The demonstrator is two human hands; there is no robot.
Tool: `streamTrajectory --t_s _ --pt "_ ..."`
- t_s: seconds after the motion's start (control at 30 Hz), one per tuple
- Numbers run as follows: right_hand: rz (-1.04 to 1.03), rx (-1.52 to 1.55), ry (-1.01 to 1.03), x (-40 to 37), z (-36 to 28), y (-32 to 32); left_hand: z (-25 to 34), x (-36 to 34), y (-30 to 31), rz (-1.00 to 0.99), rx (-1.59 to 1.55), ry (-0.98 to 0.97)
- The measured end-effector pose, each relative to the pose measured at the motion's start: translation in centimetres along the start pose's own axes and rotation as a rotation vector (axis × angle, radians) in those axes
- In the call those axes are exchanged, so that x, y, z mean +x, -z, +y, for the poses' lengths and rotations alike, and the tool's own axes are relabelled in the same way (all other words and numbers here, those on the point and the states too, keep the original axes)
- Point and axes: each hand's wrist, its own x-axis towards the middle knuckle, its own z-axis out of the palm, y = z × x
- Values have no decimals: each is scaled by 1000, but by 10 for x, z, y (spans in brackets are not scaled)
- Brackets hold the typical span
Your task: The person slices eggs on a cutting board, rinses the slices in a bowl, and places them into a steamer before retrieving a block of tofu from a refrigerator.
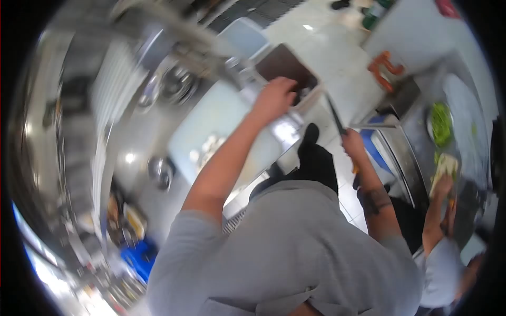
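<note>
My right hand grips a knife by its handle, with the long dark blade pointing up and away from me, over the floor. My left hand reaches forward over the near side of a brown bin. Its fingers are bent and slightly apart, and I see nothing held in them. Under my left forearm lies a pale cutting board with a cluster of white pieces on it; blur hides what they are.
Steel bowls stand left of the board. At right a co-worker's hands hold a pale green leafy vegetable near a bowl of shredded greens. An orange-red object is at the upper right. A blue container sits lower left.
</note>
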Motion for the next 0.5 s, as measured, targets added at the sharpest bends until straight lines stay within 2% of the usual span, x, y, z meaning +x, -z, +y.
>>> streamTrajectory --t_s 0.03,0.1,0.17,0.2,0.23,0.33,0.37,0.43,0.5 --pt "171 -9 224 -6 27 -12 7 -33 3 91 -25 -38" --pt "72 303 45 -65 -21 13 23 -107 6 208 -5 -82" --pt "4 358 24 -115 -61 29 40 -183 18 318 1 -105" --pt "-2 344 42 -134 -78 31 41 -220 18 360 23 -28" --pt "-93 346 60 -152 -92 31 35 -257 15 399 40 41" --pt "-257 289 154 -182 -132 9 5 -336 14 604 192 398" --pt "-294 237 179 -187 -152 -1 -2 -352 17 699 232 522" --pt "-342 192 183 -188 -191 -25 -17 -363 33 755 139 594" --pt "-248 66 400 -165 -203 -62 -32 -358 42 821 50 659"
